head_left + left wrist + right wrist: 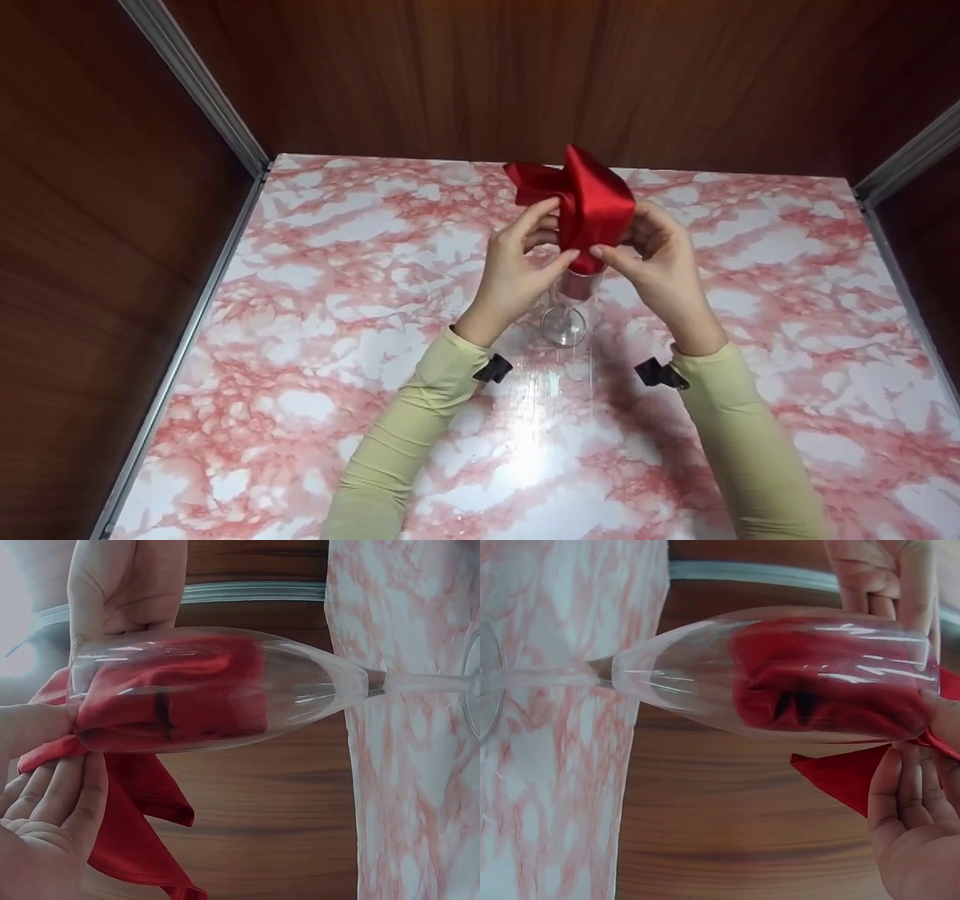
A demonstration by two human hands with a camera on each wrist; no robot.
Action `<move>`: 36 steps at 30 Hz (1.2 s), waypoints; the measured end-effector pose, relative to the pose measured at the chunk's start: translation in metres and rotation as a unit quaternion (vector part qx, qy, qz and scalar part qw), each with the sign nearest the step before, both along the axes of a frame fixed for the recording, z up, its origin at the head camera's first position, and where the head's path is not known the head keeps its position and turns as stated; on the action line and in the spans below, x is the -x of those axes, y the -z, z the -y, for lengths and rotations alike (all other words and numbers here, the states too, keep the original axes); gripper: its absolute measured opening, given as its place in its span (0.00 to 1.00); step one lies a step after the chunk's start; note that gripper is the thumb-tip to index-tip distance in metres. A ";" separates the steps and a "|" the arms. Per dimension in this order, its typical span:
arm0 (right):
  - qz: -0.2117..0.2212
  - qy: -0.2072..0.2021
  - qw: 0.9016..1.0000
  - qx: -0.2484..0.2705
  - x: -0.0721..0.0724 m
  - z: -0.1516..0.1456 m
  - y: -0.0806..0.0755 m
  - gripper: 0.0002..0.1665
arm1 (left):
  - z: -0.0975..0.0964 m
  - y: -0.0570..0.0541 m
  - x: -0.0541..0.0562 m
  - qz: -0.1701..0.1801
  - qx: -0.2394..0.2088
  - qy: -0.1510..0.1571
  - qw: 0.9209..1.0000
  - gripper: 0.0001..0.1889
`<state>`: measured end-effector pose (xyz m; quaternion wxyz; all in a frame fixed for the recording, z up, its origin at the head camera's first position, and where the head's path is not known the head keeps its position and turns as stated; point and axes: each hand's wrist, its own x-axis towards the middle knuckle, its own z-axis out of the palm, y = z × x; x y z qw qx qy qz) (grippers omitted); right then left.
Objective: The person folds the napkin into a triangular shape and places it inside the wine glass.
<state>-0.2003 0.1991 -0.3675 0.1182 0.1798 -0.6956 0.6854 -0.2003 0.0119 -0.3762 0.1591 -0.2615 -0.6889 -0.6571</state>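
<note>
A red satin cloth (600, 195) stands folded in a clear champagne flute (564, 326). Its tucked end fills the upper part of the bowl, as the left wrist view shows of the cloth (195, 690). Above the rim it rises to a point, with a loose tail spreading to the left. My left hand (510, 259) pinches the cloth's left side, thumb right at the rim. From the other side my right hand (664, 259) holds the cloth, its thumb at the front and its fingers partly hidden behind. Below the bowl, the stem and round foot (489, 679) show.
The flute stands on a red-and-white marbled tabletop (315, 405). Dark wood panels (450, 82) rise behind and at both sides, with metal strips (195, 82) along their joins. Light green sleeves cover both arms, each with a small black piece at the wrist.
</note>
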 end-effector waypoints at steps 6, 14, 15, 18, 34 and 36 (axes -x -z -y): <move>-0.017 0.000 1.000 0.002 0.003 0.001 0.004 0.27 | -0.001 0.003 -0.002 -0.004 0.000 -0.015 1.000 0.29; -0.002 0.003 0.999 0.036 -0.007 -0.006 0.007 0.27 | -0.007 0.008 -0.007 0.010 -0.008 0.014 1.000 0.29; 0.000 0.001 0.999 0.040 -0.007 -0.006 0.007 0.27 | -0.008 0.008 -0.007 0.015 -0.013 0.014 1.000 0.29; 0.007 -0.006 0.999 0.054 -0.008 -0.004 0.007 0.28 | -0.007 0.008 -0.008 0.030 -0.022 0.012 0.999 0.30; 0.015 0.006 0.998 0.068 -0.002 0.003 0.005 0.26 | -0.002 0.007 -0.002 0.039 -0.037 0.018 0.998 0.32; 0.014 0.009 0.998 0.064 0.000 0.003 0.005 0.26 | -0.002 0.006 0.001 0.040 -0.038 0.018 0.998 0.32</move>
